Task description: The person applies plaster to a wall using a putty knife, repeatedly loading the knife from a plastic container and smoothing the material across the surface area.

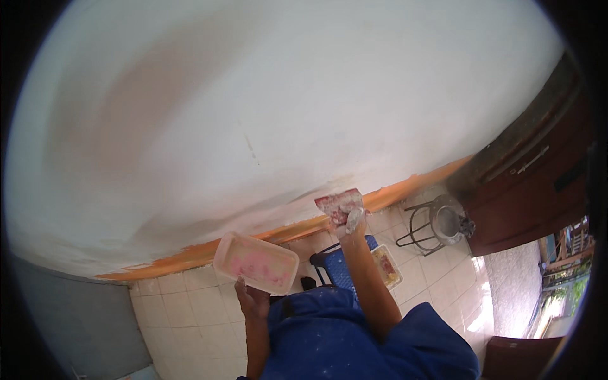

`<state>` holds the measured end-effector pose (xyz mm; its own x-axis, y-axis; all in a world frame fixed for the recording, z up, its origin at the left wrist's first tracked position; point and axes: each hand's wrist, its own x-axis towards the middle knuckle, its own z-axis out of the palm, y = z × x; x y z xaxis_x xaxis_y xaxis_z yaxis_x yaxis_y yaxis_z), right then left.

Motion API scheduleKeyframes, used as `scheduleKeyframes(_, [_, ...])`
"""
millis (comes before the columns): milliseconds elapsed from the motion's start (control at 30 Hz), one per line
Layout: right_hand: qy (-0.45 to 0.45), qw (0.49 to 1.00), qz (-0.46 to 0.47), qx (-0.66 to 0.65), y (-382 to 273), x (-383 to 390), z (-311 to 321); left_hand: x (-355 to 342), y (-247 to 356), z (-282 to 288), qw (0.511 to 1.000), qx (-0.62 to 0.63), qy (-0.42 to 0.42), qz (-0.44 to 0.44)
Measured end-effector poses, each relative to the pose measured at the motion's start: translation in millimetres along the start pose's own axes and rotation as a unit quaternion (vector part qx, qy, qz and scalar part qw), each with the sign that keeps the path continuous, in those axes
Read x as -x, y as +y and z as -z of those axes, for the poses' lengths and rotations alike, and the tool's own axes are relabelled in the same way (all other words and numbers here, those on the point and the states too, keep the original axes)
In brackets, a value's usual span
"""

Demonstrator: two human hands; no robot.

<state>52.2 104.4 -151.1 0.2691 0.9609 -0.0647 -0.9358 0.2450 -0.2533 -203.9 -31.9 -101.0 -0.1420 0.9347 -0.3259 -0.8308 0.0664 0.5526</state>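
Note:
My left hand [253,300] grips the lower rim of a pale rectangular plastic tub [273,258], its thumb over the edge. Pink smears cover the inside of the tub, which is tilted toward me. Up and to the right, my right hand [348,225] is closed round a red putty spreader [339,201] caked with whitish paste. The spreader is close to the low part of the white wall [304,114]; whether its edge touches the wall I cannot tell. White paste also coats the fingers of that hand.
A blue chair [342,269] stands below my right forearm, beside a white container [387,266] with yellowish contents. Farther right, a metal stool [421,234] bears a grey pot [448,223]. An orange strip [190,258] runs along the wall's foot. A dark red door [532,196] is at the right.

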Motion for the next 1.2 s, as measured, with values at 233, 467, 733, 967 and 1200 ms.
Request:
scheduleKeyframes(233, [0.045, 0.997, 0.055, 0.035, -14, -17, -90, -5, -3, 5, 0.997, -0.075, -0.018, -0.018])
scheduleKeyframes(467, [0.075, 0.99, 0.038, 0.113, -24, 23, -62, 5, -3, -50, 0.937, -0.301, -0.001, -0.176])
scheduleKeyframes(733, [0.043, 0.998, -0.005, -0.042, -10, -17, -20, 13, -4, -39, 0.977, -0.17, 0.024, -0.127])
scheduleKeyframes(967, [0.203, 0.963, 0.099, 0.146, -14, 10, -109, 8, -2, -3, 0.992, -0.11, -0.029, -0.05])
scheduleKeyframes(1200, [0.01, 1.0, -0.002, -0.025, -15, 7, -27, 11, -5, -12, 1.0, -0.013, -0.001, -0.023])
